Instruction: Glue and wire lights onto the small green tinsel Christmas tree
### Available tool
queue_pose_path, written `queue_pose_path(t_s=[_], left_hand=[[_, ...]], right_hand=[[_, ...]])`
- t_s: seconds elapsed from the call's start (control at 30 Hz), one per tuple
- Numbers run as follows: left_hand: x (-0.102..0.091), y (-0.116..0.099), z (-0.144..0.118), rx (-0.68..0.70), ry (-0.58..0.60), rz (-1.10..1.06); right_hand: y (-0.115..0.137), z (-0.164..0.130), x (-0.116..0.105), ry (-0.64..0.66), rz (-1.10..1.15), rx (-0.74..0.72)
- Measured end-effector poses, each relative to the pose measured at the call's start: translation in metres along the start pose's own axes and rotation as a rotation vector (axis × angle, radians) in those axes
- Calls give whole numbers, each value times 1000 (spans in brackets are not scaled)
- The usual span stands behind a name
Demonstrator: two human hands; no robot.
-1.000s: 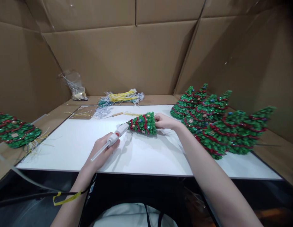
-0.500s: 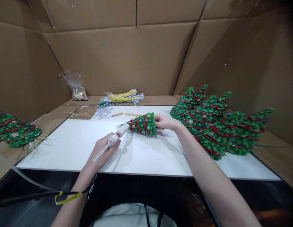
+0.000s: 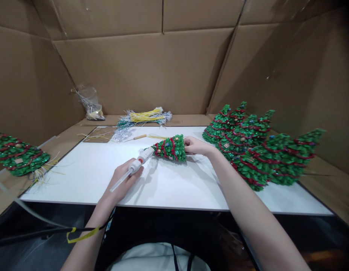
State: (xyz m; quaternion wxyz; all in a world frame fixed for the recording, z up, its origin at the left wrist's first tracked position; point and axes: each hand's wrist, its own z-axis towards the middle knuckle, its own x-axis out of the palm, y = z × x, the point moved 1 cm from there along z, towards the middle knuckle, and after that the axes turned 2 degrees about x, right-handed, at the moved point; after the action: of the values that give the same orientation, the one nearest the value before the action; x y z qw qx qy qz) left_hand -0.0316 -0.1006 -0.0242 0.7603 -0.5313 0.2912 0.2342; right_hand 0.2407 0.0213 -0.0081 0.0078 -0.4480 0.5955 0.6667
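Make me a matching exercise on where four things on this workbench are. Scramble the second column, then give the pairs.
Things:
1. White glue gun with a clear stick
2. Small green tree with red garland, lying on its side
3. Clear plastic bag
4. Bundle of yellow and white wires

Places:
A. At the back, near the middle
B. In the left hand
C. Back left, by the brown cardboard walls
D. Base end at the right hand

Pairs: 1-B, 2-D, 3-C, 4-A
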Motion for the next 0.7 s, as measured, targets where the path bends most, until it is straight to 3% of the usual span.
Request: queue_pose_path(t_s=[0.7], left_hand=[[0,0,0,-20,-29,26]], right_hand=[[2,-1,0,7,19,-7]])
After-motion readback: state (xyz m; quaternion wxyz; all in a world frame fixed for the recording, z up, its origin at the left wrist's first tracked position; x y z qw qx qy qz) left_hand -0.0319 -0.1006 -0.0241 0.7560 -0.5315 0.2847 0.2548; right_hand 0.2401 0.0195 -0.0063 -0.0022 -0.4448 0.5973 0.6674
